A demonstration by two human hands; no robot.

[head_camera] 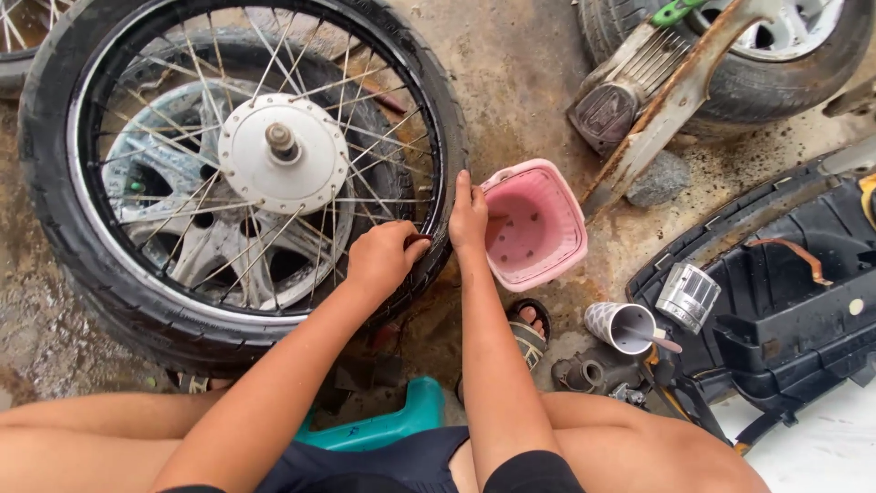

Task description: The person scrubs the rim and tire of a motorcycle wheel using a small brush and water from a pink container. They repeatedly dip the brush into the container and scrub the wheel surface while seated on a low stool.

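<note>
black rubber tyre lies flat on the floor; left hand fingers curl pinching its rim edge, right hand fingers pressed together on the bead beside it: best keep both close together, pressing evenly.

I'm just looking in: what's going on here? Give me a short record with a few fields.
Setting: rough, stained concrete ground, person seated on a teal stool
Main thing: spoked wheel with black tyre, lying on top of a car wheel
Left hand: curled at the tyre's inner edge by the rim
Right hand: flat against the tyre's outer side
Beside the right hand: pink plastic basket
Further right: patterned cup, small metal part, black plastic panel
</note>
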